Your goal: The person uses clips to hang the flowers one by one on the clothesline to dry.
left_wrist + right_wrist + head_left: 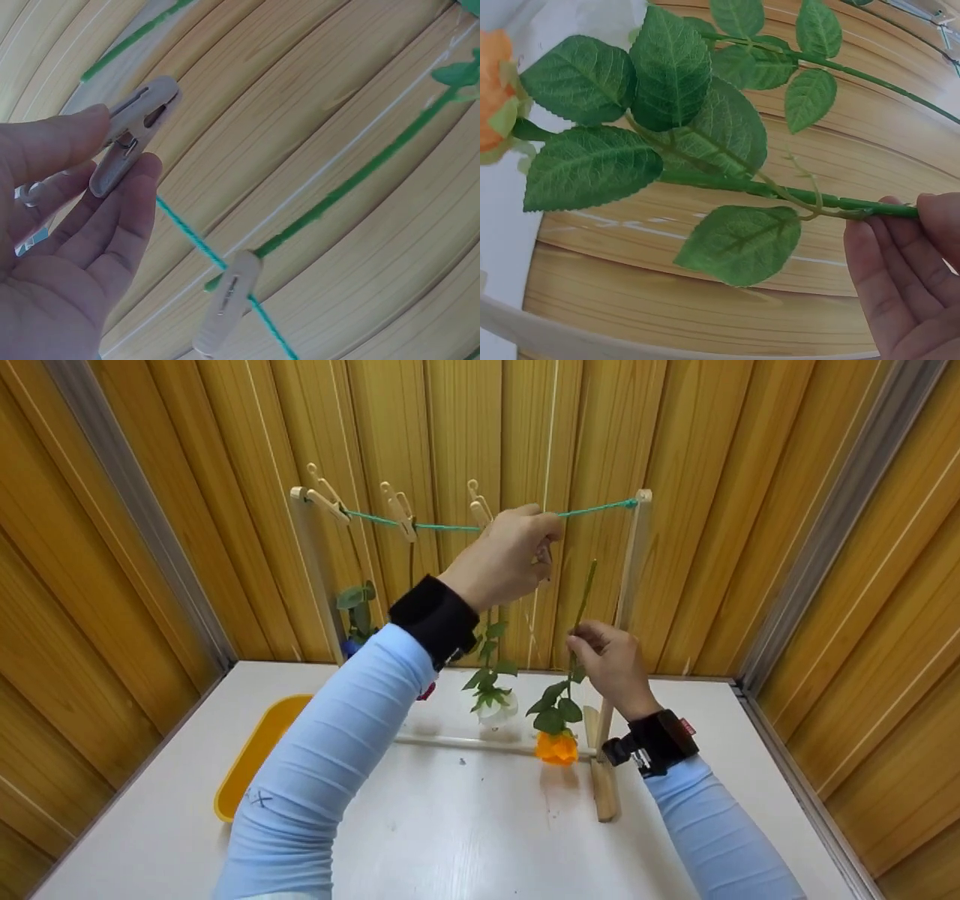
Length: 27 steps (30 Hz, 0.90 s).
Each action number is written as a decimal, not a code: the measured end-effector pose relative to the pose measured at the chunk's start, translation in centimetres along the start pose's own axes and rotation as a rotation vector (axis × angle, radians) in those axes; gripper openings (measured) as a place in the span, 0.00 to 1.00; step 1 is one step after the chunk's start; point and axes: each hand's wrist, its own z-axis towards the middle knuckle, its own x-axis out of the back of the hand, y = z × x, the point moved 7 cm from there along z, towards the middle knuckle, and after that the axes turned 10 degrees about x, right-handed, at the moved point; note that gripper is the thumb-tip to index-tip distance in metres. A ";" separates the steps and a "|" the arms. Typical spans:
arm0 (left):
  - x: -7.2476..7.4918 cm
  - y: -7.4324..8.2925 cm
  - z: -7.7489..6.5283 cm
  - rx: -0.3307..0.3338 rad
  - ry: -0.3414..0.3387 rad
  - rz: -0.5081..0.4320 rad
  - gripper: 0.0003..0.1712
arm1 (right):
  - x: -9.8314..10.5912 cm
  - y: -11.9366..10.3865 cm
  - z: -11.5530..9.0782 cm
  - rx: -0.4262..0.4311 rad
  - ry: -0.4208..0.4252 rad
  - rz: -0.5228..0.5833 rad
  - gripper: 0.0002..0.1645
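High by the green line (442,527), my left hand (514,551) pinches a beige clothespin (150,99) between thumb and fingers. The left wrist view shows this clothespin beside the line, while another clothespin (229,304) grips a green stem on it. Lower and to the right, my right hand (615,664) pinches the stem (586,592) of an orange artificial rose (556,748). The rose hangs head down, its bare stem end pointing up below the line. A white rose (496,706) hangs upside down to its left.
Wooden posts (637,555) hold the line above a white table (465,840). Two more clothespins (401,514) sit on the line's left part. Behind my left arm are a yellow tray (255,757), a blue flower (351,647) and a bit of a red one (427,691).
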 end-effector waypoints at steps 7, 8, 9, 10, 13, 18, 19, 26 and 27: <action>1.5 1.0 2.0 -0.008 0.016 -0.017 0.12 | 0.4 -0.7 1.7 -0.005 -0.048 -0.087 0.05; 1.6 1.2 2.3 -0.009 0.022 -0.019 0.13 | 0.4 -0.7 1.9 -0.010 -0.056 -0.094 0.05; 1.8 1.3 2.5 -0.009 0.027 -0.021 0.14 | 0.4 -0.7 2.0 -0.017 -0.062 -0.102 0.04; 1.9 1.3 2.8 -0.010 0.032 -0.024 0.15 | 0.5 -0.6 2.2 -0.022 -0.067 -0.110 0.04; 2.1 1.6 3.6 -0.015 0.048 -0.029 0.17 | 0.7 -0.6 2.5 -0.042 -0.079 -0.127 0.03; 2.5 1.6 4.6 -0.002 0.058 -0.040 0.18 | 0.8 -0.5 3.1 -0.080 -0.107 -0.161 0.05; 2.5 1.5 4.8 0.005 0.061 -0.042 0.19 | 0.8 -0.5 3.2 -0.085 -0.112 -0.170 0.05; 3.2 1.5 5.9 0.028 0.091 -0.070 0.21 | 0.8 -1.0 4.2 -0.104 -0.124 -0.205 0.05; 3.2 1.5 6.1 0.034 0.091 -0.079 0.21 | 0.7 -1.1 4.3 -0.103 -0.125 -0.211 0.05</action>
